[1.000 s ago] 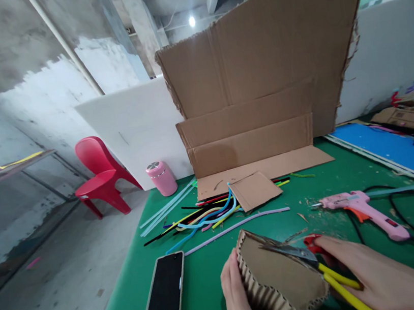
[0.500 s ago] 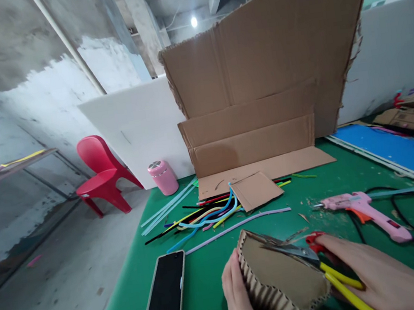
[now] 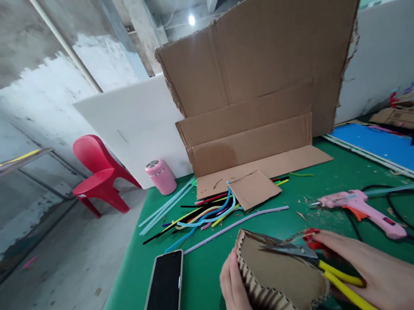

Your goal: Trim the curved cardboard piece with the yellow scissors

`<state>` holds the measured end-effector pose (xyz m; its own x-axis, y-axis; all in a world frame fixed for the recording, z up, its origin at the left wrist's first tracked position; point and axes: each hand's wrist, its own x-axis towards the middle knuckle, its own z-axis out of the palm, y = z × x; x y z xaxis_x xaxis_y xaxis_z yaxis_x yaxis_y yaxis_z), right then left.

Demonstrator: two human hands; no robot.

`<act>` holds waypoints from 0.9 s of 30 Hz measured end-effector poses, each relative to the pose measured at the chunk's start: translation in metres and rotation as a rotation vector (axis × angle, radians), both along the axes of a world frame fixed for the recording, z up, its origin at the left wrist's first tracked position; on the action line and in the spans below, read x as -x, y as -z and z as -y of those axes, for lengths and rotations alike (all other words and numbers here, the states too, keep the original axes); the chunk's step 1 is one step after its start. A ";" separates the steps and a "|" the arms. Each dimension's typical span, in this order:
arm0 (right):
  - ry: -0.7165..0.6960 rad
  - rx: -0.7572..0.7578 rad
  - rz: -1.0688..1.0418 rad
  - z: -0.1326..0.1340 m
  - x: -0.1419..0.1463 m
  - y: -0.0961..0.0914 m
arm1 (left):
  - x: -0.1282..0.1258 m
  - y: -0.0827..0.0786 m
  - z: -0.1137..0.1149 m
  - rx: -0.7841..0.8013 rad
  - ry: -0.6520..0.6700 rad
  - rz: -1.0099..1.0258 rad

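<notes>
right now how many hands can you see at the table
2. The left hand grips the side of the thick cardboard piece; the right hand holds the yellow-handled tool. Some fingers are hidden, but both hands show.

Can slip over the green table [image 3: 202,284] between the phone [image 3: 161,300] and the left hand [image 3: 236,294]. Gets blocked at the back by big cardboard [image 3: 256,66], on the right by a pink glue gun [image 3: 361,205].

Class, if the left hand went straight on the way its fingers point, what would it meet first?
Probably the long thin lilac strip on the green table, though depth is unclear and the left hand may pass above it.
</notes>
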<state>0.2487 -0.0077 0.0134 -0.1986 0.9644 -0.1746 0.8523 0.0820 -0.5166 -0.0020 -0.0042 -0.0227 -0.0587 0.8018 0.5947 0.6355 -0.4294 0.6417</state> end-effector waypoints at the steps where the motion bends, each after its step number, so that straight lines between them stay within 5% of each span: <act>1: 0.004 0.007 0.008 -0.001 -0.001 -0.001 | 0.000 0.000 0.000 0.001 0.013 0.018; 10: -0.036 0.106 -0.101 -0.013 0.001 -0.026 | -0.004 -0.008 0.004 0.259 0.169 0.448; 19: -0.060 0.234 -0.249 -0.016 0.008 -0.027 | -0.003 -0.015 0.003 0.400 0.263 0.640; 27: -0.045 0.171 -0.040 -0.011 0.004 -0.035 | 0.002 -0.006 0.000 0.184 0.128 0.294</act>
